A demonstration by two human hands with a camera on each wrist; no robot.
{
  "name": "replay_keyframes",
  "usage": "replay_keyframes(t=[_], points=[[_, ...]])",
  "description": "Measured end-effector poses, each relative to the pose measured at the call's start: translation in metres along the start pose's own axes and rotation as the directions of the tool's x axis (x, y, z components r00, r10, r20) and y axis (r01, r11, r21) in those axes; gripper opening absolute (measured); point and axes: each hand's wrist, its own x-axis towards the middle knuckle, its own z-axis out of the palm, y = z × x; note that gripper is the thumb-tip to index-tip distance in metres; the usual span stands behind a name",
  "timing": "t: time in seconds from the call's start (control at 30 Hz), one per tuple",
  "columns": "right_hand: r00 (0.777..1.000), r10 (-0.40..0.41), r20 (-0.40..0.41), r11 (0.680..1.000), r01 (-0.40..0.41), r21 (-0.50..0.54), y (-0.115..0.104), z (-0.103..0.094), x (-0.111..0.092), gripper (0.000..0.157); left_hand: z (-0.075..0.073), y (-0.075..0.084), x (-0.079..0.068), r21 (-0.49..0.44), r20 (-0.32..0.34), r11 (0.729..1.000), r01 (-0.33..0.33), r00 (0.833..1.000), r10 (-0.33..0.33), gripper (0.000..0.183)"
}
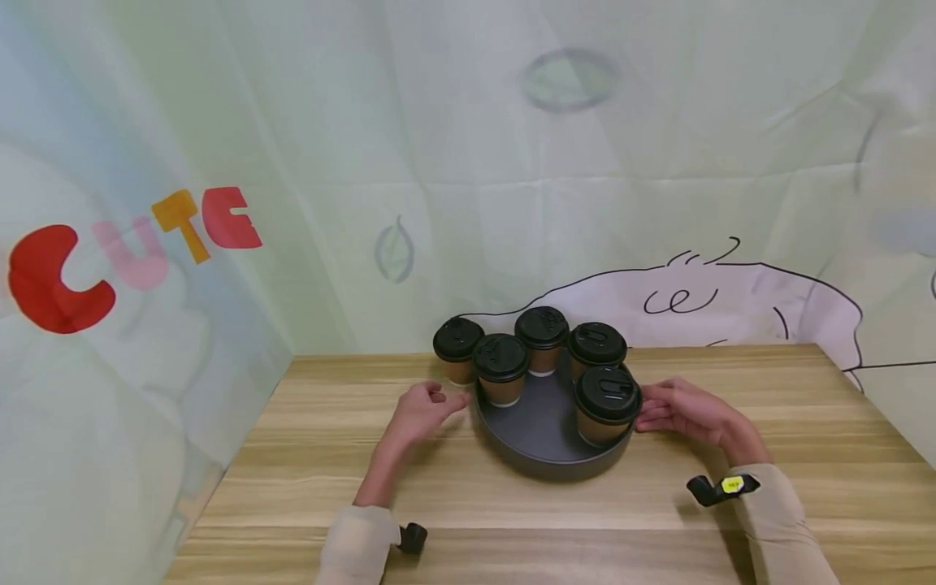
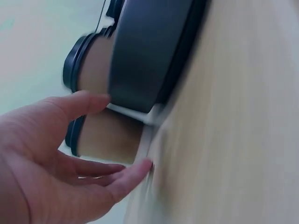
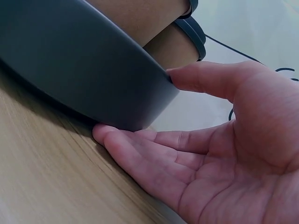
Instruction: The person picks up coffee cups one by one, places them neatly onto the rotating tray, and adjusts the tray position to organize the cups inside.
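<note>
A dark grey round tray rests on the wooden table, with several brown paper cups with black lids in it. One such cup is at its left and another at its right front. A further lidded cup stands on the table just outside the tray's back left edge. My right hand holds the tray's right side, thumb at the rim and fingers at the bottom edge. My left hand is beside the tray's left side, thumb close to its wall, fingers apart and low over the table.
A printed curtain hangs right behind the table's back edge, close to the rear cups. The wooden table top spreads out on both sides of the tray. Small black devices are worn on both wrists.
</note>
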Motion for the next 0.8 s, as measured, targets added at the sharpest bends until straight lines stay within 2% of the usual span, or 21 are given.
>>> replay_keyframes(t=[0.07,0.17,0.27,0.37,0.57,0.67,0.8], points=[[1.0,0.003,-0.002,1.0,-0.003,0.003,0.0,0.0,0.0,0.032,-0.007,-0.003,0.007,-0.01,-0.011,1.0,-0.029,1.0,0.029,0.081],[1.0,0.008,-0.006,1.0,-0.008,0.005,0.0,0.0,0.0,0.032,-0.014,-0.005,0.022,-0.036,-0.061,0.991,-0.126,0.99,0.124,0.09],[1.0,0.015,-0.012,1.0,-0.015,0.009,0.0,0.001,0.0,0.031,-0.017,-0.006,0.035,-0.016,-0.12,0.97,-0.243,0.963,0.239,0.094],[1.0,0.016,-0.018,1.0,-0.016,0.015,0.0,0.001,0.0,0.031,-0.015,-0.003,0.043,0.032,-0.146,0.947,-0.32,0.936,0.321,0.097],[1.0,0.008,-0.024,1.0,-0.007,0.005,0.001,0.002,0.0,0.03,-0.009,-0.001,0.053,0.107,-0.153,0.912,-0.397,0.899,0.41,0.1],[1.0,0.008,-0.03,1.0,-0.008,0.001,0.001,0.002,0.0,0.031,-0.006,-0.001,0.057,0.106,-0.158,0.893,-0.438,0.879,0.45,0.096],[0.999,0.008,-0.039,1.0,-0.008,-0.003,0.001,0.002,0.0,0.031,-0.001,-0.003,0.064,0.126,-0.135,0.87,-0.478,0.86,0.492,0.087]])
